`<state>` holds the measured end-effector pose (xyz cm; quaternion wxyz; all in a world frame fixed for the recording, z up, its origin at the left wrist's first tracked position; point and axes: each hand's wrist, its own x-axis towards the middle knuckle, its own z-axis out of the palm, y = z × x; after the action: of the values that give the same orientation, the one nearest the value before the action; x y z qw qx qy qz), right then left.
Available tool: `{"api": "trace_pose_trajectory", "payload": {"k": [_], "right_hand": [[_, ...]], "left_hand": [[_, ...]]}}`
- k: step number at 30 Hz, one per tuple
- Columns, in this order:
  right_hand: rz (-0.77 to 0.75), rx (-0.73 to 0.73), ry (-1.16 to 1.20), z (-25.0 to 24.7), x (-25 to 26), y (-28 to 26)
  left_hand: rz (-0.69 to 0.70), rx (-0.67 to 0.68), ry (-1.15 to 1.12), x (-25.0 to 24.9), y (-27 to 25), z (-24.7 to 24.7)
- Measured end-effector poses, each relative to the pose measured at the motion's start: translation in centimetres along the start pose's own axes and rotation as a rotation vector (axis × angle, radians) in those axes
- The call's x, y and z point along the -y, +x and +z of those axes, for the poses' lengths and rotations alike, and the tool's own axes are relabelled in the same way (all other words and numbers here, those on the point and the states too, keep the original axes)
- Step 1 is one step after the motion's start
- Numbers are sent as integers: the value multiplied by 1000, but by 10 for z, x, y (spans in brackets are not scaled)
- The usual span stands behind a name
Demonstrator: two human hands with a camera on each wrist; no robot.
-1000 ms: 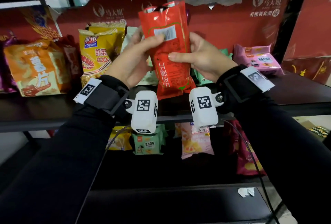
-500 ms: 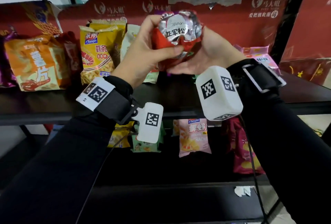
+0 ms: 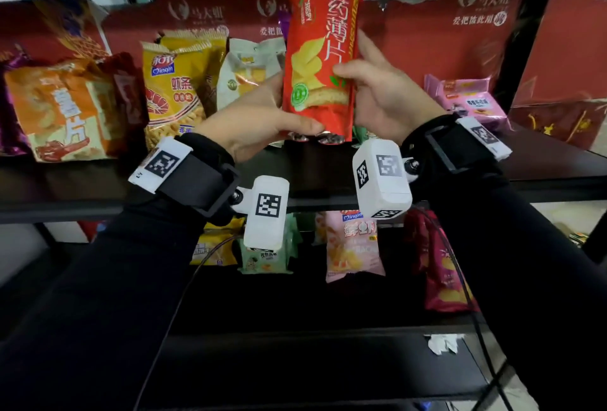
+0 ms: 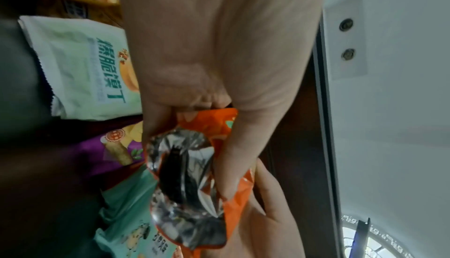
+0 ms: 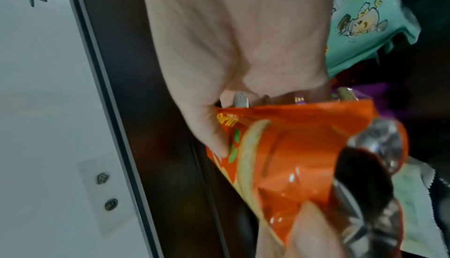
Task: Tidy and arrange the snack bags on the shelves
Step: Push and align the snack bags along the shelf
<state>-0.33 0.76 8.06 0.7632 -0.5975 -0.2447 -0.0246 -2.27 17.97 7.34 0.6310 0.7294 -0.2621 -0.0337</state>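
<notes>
Both forearms raised, wrists bent back. Left hand (image 3: 259,121) clasped the red bag (image 3: 320,59) at its bottom left, thumb across the silver base; right hand (image 3: 384,95) gripped its right edge, thumb on the front. Bag held upright, front facing, above the middle shelf (image 3: 98,187). Four bags on the lower shelf, partly hidden by wrist cameras. Farther back, about five bags on the middle shelf, some overlapped, print blurred.

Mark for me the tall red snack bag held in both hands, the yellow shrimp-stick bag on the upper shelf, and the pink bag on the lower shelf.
tall red snack bag (image 3: 320,59): head view, middle of its printed front.
yellow shrimp-stick bag (image 3: 174,89): head view, front panel.
pink bag (image 3: 353,246): head view, centre of its front.
</notes>
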Motion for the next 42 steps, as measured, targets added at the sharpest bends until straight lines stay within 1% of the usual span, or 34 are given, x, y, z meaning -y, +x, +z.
{"api": "trace_pose_trajectory", "payload": {"k": [2,4,6,8,10,11,13,15,16,18,20,21,22,23,25,26,27,29,31,33,34,35,37,39,41,42], "right_hand": [[-10,-56,32,3,-4,2],[-29,-90,44,6,-7,2],[-38,-60,17,9,-9,3],[-6,-15,-10,13,-8,3],[37,-29,-25,15,-9,6],[46,-66,-41,14,-11,8],[42,-130,-69,12,-15,13],[61,-142,-81,11,-18,15],[79,-127,-84,11,-19,16],[120,-116,-108,15,-17,15],[167,-190,-230,19,-13,13],[184,-227,-292,22,-12,13],[187,-246,-331,26,-13,14],[174,-248,-355,29,-14,14],[119,-269,-367,35,-21,13],[89,-278,-341,34,-23,13],[60,-261,-288,32,-23,12],[33,-197,-148,28,-19,10],[81,-190,-28,23,-17,12],[136,-199,9,23,-18,16],[151,-204,-3,24,-18,17],[161,-204,-32,25,-19,19],[181,-188,-118,27,-19,18],[179,-175,-160,31,-21,17],[138,-215,-146,32,-25,19],[121,-247,-130,32,-27,20]], "left_hand": [[-13,7,-10,4,1,1],[-12,-31,-36,8,4,2],[-11,-88,-35,13,7,3],[-38,-135,-6,18,9,2],[-69,-158,39,25,13,2],[-81,-153,49,28,14,2],[-88,-82,35,30,15,2],[-93,-11,-25,29,16,-1],[-99,-22,-62,29,17,-3],[-119,-141,-74,28,20,-6],[-122,-280,-20,28,22,-7],[-97,-320,4,29,23,-6],[-69,-317,24,29,24,-4],[-53,-268,35,29,24,-3],[-35,-91,32,26,23,-1],[-23,-30,6,24,21,-2],[-15,-7,-36,23,20,-4],[-11,-38,-113,22,19,-10],[-47,-67,-152,23,18,-13],[-78,-42,-149,26,19,-13],[-87,-52,-139,27,19,-12],[-89,-93,-129,28,19,-12],[-70,-222,-108,31,22,-13],[-53,-299,-84,34,26,-13],[-56,-314,-28,34,28,-11],[-69,-299,-4,34,28,-11]]}}
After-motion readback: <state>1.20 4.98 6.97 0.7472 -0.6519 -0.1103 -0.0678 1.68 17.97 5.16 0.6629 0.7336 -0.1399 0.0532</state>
